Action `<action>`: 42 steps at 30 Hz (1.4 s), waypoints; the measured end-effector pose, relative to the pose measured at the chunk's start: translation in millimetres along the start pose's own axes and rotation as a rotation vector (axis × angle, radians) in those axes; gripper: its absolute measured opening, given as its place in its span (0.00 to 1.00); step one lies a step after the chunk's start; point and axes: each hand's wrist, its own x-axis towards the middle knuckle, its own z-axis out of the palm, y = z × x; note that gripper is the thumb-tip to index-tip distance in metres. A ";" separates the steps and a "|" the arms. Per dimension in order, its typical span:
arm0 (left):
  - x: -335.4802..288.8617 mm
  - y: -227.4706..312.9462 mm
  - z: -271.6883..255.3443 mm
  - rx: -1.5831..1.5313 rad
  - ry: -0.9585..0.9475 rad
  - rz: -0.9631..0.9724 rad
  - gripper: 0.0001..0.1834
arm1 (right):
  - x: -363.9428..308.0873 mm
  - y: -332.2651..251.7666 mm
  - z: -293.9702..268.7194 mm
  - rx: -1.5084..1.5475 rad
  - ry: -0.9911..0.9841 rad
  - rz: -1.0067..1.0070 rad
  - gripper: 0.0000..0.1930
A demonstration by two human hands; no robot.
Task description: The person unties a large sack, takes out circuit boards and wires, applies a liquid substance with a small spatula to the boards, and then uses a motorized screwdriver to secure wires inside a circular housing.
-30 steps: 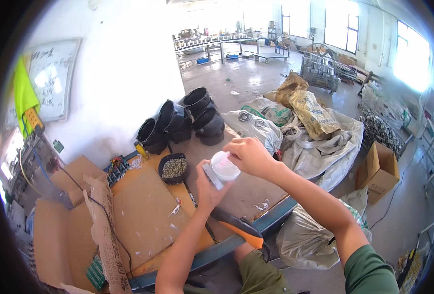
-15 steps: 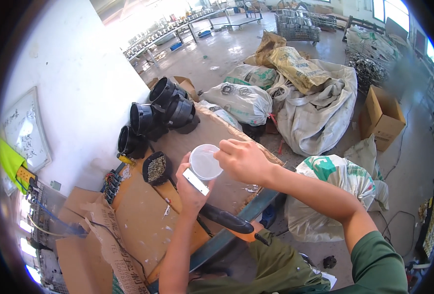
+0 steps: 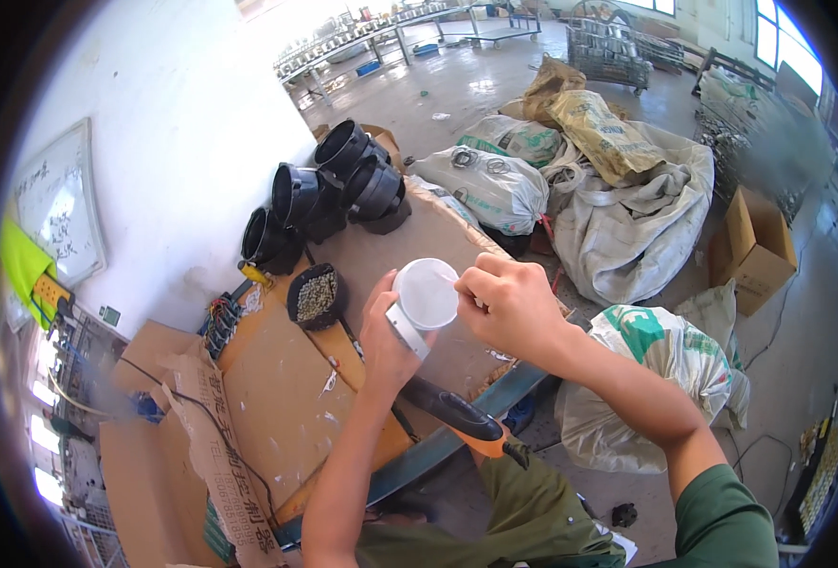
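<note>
Cup (image 3: 430, 295), white and round, is held above the tabletop (image 3: 372, 260) in the left hand (image 3: 387, 347), its left and near sides being clasped by the curled fingers. A flat white strip (image 3: 407, 331) is seen between cup and palm. The right hand (image 3: 516, 308) is placed just right of the cup's rim, its fingertips pressed together; whether anything is pinched there cannot be told. Farther left, small pieces (image 3: 317, 293) are held in a black bowl (image 3: 320, 323). Nearer, a black-and-orange tool (image 3: 450, 410) is seen across the tabletop's edge.
</note>
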 end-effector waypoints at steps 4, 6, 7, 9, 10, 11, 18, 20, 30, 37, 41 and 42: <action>2.8 3.7 0.3 0.024 0.016 0.028 0.44 | 1.7 -2.7 16.3 -0.073 -0.013 0.051 0.06; 3.2 0.3 -1.0 0.027 0.006 0.047 0.43 | 3.4 4.7 26.7 -0.092 -0.019 0.084 0.06; 3.6 0.6 -1.3 0.028 0.002 0.061 0.43 | 3.9 8.2 30.9 -0.091 -0.017 0.070 0.06; 4.0 1.7 -0.6 0.002 -0.003 0.071 0.43 | 3.3 13.7 38.3 -0.091 -0.009 0.057 0.06; 3.6 1.5 -0.4 -0.025 -0.005 0.068 0.43 | 2.2 15.0 42.3 -0.104 -0.029 0.062 0.06; 2.7 1.1 0.7 -0.053 -0.007 0.064 0.43 | 1.6 15.6 47.1 -0.118 -0.048 0.068 0.06; -3.5 -3.3 0.0 -0.080 -0.034 0.037 0.44 | 8.0 9.3 39.7 -0.144 -0.164 0.006 0.06; -1.6 -1.7 5.3 -0.093 -0.031 0.043 0.45 | 6.9 12.2 33.2 -0.191 -0.215 -0.013 0.07; -13.6 -8.9 7.9 -0.158 0.062 -0.045 0.41 | -3.2 13.8 34.1 -0.102 -0.202 0.141 0.03; -25.7 1.6 6.7 -0.228 0.208 -0.351 0.48 | -30.2 56.4 11.3 0.354 0.059 0.407 0.07; -17.1 1.9 -2.1 -0.302 0.151 -0.510 0.48 | -42.4 77.2 12.3 0.790 0.071 0.708 0.10; -24.0 1.3 -13.8 -0.266 0.170 -0.513 0.48 | -42.4 77.3 22.3 0.897 0.079 0.751 0.11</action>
